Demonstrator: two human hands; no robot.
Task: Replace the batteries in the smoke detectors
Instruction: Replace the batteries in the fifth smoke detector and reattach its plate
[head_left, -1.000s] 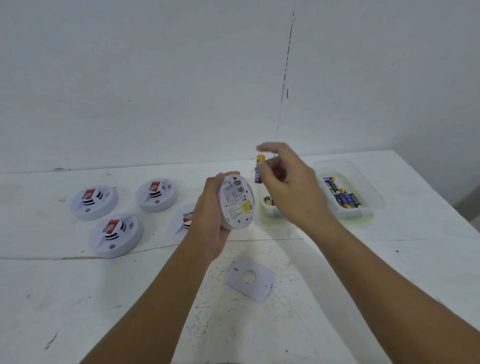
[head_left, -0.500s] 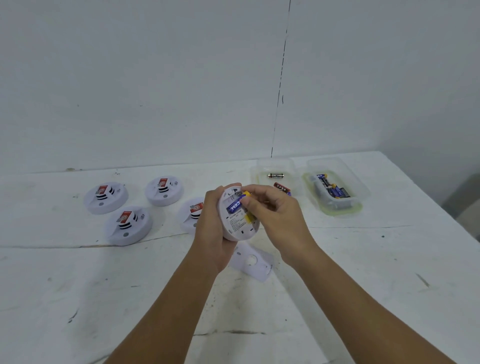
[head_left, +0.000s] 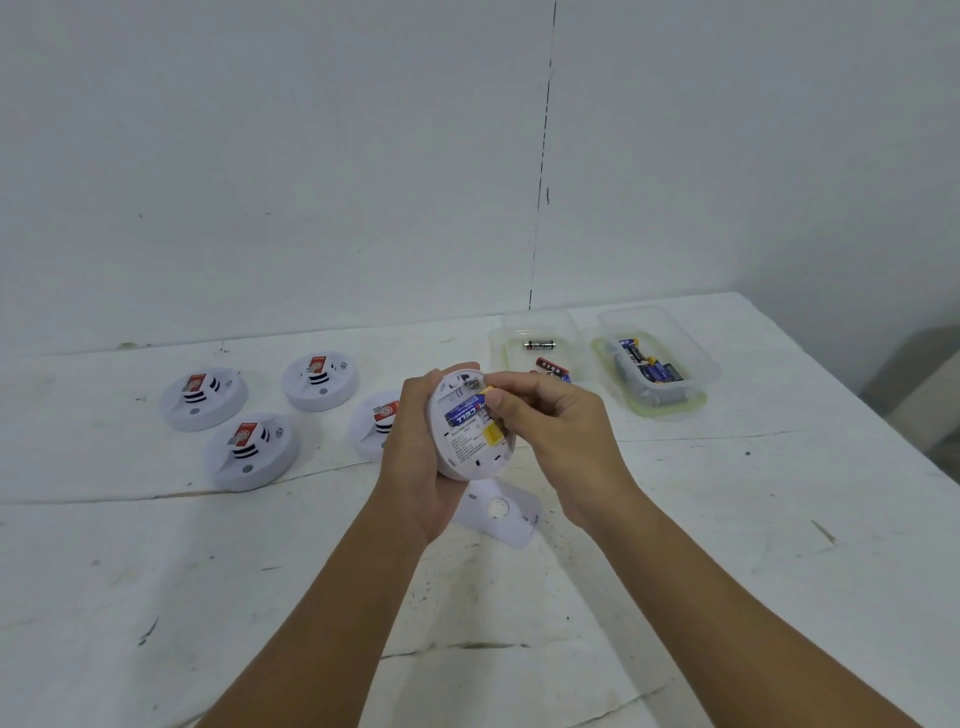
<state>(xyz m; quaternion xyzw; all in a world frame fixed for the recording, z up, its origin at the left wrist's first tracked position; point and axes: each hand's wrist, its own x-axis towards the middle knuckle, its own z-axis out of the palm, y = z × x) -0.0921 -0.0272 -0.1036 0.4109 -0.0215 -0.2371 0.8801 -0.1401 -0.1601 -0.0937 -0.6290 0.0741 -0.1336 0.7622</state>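
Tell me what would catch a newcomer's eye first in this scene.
At centre, the left hand grips a white smoke detector back-up above the table while the right hand presses a blue battery into it. Four more smoke detectors sit on the table's left. Far right stand two clear plastic tubs of batteries, and a white mounting plate lies just below the hands.

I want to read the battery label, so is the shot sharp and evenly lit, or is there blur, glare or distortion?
Head view: soft even light, faint shadows, no glare; wide-angle bending at the table edges; the blue battery in the detector is slightly soft, its label only partly legible.
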